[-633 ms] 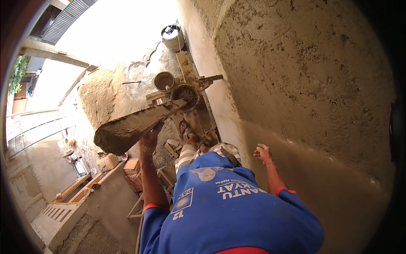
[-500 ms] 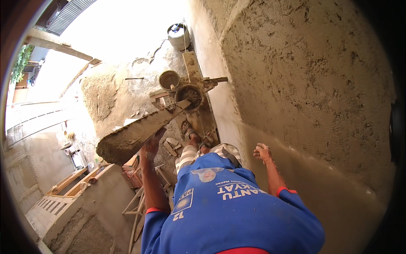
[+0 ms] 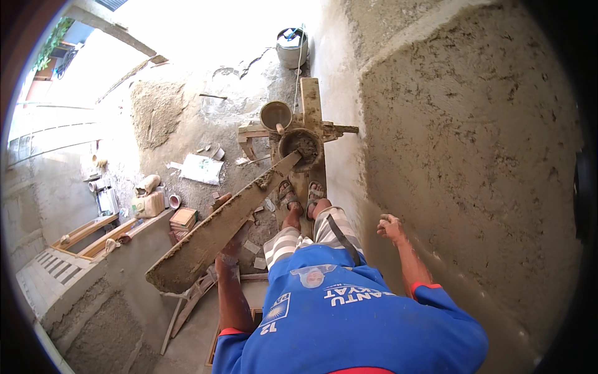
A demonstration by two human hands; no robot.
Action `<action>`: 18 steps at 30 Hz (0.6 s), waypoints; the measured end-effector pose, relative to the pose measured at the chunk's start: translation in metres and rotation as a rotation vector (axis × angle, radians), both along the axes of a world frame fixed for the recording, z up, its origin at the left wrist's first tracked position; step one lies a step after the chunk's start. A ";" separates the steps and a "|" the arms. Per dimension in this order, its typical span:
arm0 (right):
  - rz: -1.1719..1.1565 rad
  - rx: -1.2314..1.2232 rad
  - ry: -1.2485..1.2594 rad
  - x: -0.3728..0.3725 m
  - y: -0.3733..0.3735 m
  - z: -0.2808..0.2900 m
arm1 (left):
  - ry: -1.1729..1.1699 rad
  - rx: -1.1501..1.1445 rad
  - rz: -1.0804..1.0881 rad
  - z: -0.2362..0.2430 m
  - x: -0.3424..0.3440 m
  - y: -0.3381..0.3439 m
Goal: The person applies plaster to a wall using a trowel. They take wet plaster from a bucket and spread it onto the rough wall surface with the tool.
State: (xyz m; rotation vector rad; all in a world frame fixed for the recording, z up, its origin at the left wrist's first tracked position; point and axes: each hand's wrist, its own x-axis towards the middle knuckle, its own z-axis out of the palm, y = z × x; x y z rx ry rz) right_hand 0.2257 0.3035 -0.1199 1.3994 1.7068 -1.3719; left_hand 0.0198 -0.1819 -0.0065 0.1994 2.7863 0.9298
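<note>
A long mortar-smeared wooden board (image 3: 215, 234) slants from lower left up toward the bucket of mortar (image 3: 303, 148), its narrow far end over the bucket's rim. My left hand (image 3: 229, 248) grips the board from beneath near its wide end, fingers partly hidden by it. My right hand (image 3: 390, 229) hangs beside the plastered wall (image 3: 461, 137) with fingers curled in and nothing visible in them. Beyond the mortar bucket stands a second bucket (image 3: 276, 116) with a handle sticking out of it.
I stand in sandals on a narrow plank scaffold (image 3: 311, 100). A drum (image 3: 291, 50) stands farther off by the wall. Stacked tiles (image 3: 182, 223), a white sack (image 3: 201, 169) and rubble lie lower at left. A low wall (image 3: 118, 293) runs along the left.
The view has shifted, so the buckets and wall sit farther right. The board's wide end appears lower, with my left hand still on it. My right hand's fingers look more curled.
</note>
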 end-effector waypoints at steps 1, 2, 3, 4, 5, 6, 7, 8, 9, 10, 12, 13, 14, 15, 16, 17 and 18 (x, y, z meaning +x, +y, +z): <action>0.081 -0.025 -0.024 -0.008 0.000 -0.010 | -0.236 0.260 0.371 0.011 -0.001 0.011; 0.103 -0.041 -0.027 -0.017 -0.005 -0.021 | -0.234 0.246 0.395 -0.001 0.012 -0.005; 0.169 -0.049 -0.043 -0.030 -0.015 -0.036 | -0.354 0.122 0.430 -0.021 0.037 -0.031; 0.247 -0.046 -0.071 -0.043 -0.020 -0.051 | -0.423 0.062 0.471 -0.021 0.040 -0.031; 0.268 -0.059 -0.079 -0.058 -0.028 -0.070 | -0.494 0.002 0.499 -0.021 0.041 -0.029; 0.373 -0.091 -0.097 -0.077 -0.034 -0.096 | -0.221 0.100 0.379 0.012 0.010 -0.001; 0.485 -0.128 -0.111 -0.099 -0.038 -0.122 | 0.058 0.186 0.262 0.024 -0.010 0.015; 0.562 -0.152 -0.101 -0.121 -0.049 -0.146 | 0.051 0.167 0.281 0.018 -0.002 0.010; 0.633 -0.179 -0.080 -0.152 -0.066 -0.174 | -0.131 0.290 0.398 0.015 0.014 -0.001; 0.729 -0.131 0.007 -0.178 -0.075 -0.202 | -0.228 0.359 0.471 0.005 0.017 0.000; 0.960 0.029 0.184 -0.236 -0.094 -0.273 | -0.185 0.536 0.504 -0.003 0.004 0.008; 1.013 0.165 0.339 -0.266 -0.107 -0.296 | -0.047 0.639 0.490 -0.003 0.000 0.015; 0.955 0.102 0.300 -0.305 -0.129 -0.313 | -0.055 0.611 0.531 0.001 0.001 0.016; 0.939 0.062 0.327 -0.344 -0.166 -0.314 | -0.029 0.551 0.572 0.007 0.007 0.012; 0.914 0.097 0.378 -0.373 -0.174 -0.337 | -0.003 0.530 0.580 0.002 0.008 0.011; 0.898 0.139 0.368 -0.401 -0.183 -0.357 | -0.013 0.524 0.603 -0.006 0.013 0.010; 0.902 0.213 0.360 -0.428 -0.191 -0.374 | 0.004 0.508 0.636 -0.011 0.018 0.004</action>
